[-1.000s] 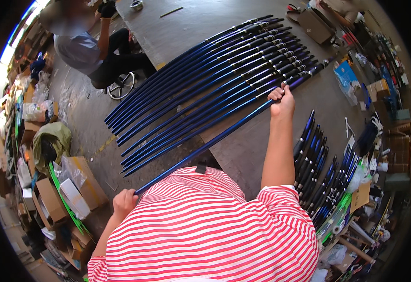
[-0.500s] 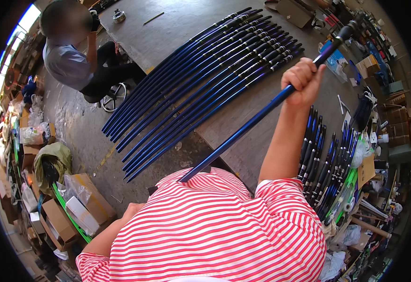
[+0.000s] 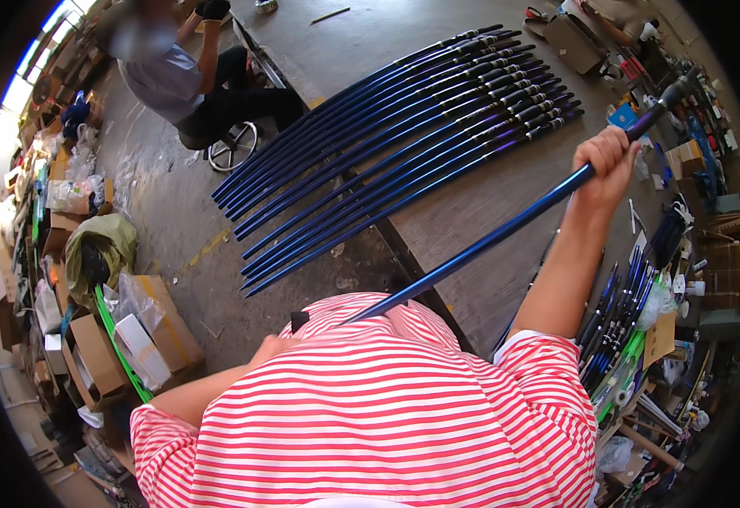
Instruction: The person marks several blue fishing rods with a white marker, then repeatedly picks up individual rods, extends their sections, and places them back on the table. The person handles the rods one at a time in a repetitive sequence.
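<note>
Now the right hand [image 3: 604, 161] is clamped round a blue rod [image 3: 505, 230], holding it raised above the table [image 3: 463, 220]; its near end runs behind the striped shirt [image 3: 387, 415]. The left hand is hidden, so I cannot tell its state. Judging by this, one rod is being handled; next it needs laying by the glossy, tapered rods [image 3: 387, 144] on the grey table.

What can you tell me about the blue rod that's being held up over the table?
The blue rod is long, thin and glossy, deep blue along the shaft with a black handle end at its upper right tip. It slants from that raised end down toward the striped shirt, which hides its lower end. The right hand grips it near the handle. It is lifted off the table, apart from the row of similar rods lying there.
</note>
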`<move>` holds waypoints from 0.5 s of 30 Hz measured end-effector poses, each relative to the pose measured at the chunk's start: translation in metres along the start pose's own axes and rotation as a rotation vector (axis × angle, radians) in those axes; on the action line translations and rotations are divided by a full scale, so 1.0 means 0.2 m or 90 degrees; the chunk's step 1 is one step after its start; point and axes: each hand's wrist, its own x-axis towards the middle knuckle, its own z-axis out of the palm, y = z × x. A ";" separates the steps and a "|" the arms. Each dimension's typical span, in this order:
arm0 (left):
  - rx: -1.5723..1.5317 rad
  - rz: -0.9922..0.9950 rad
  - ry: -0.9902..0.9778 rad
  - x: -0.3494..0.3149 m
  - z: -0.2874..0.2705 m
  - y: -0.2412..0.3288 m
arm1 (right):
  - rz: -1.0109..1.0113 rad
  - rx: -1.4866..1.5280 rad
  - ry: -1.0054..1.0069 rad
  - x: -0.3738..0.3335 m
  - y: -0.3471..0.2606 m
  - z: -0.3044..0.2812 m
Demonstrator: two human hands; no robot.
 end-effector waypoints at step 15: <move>-0.441 0.088 0.022 0.39 -0.43 0.67 | 0.159 -0.910 -0.202 -0.53 1.12 -0.02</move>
